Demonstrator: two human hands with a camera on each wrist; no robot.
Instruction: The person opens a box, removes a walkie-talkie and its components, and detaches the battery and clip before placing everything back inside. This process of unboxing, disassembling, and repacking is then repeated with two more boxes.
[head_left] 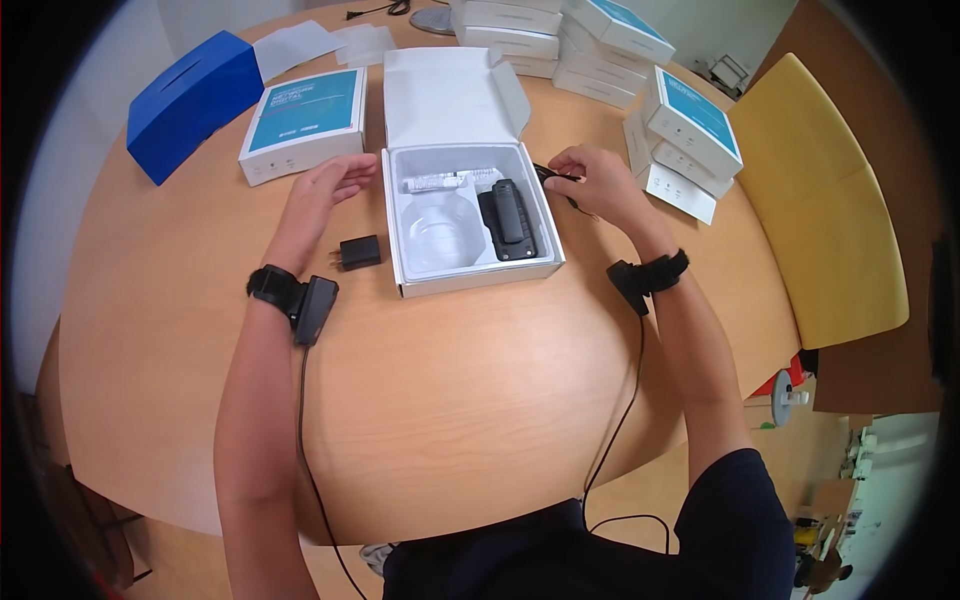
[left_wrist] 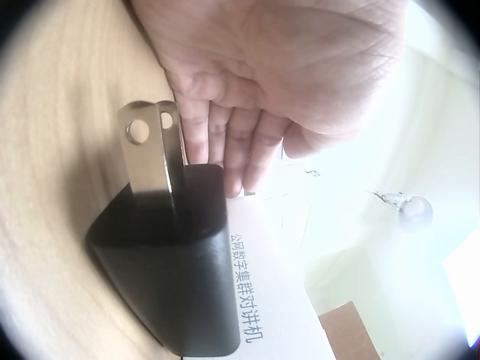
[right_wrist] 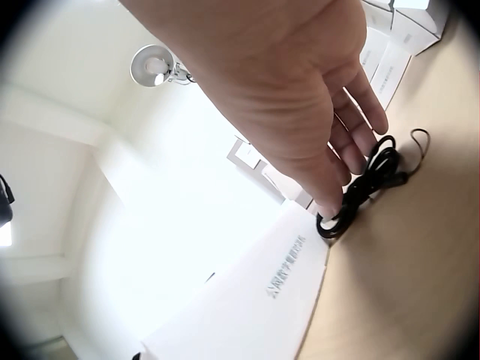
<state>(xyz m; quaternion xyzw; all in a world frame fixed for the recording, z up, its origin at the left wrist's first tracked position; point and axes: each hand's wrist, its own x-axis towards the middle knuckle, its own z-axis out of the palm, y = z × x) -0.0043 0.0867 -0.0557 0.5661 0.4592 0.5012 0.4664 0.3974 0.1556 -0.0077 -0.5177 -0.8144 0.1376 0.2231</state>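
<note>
Our empty left hand (head_left: 326,186) is relaxed beside the box (head_left: 480,278) while our right hand (head_left: 603,187) pinches the coiled cable (right_wrist: 364,187), which could unravel if we grip too lightly.

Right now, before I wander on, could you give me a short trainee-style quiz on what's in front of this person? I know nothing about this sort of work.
1. Where does the black plug lie: inside the open white box or on the table?
2. Which thing does the person's right grip touch?
a) the blue box
b) the black cable
c) the yellow chair
3. True or false: the black device sits inside the open white box.

Key: 1. On the table; 2. b; 3. True.
</note>
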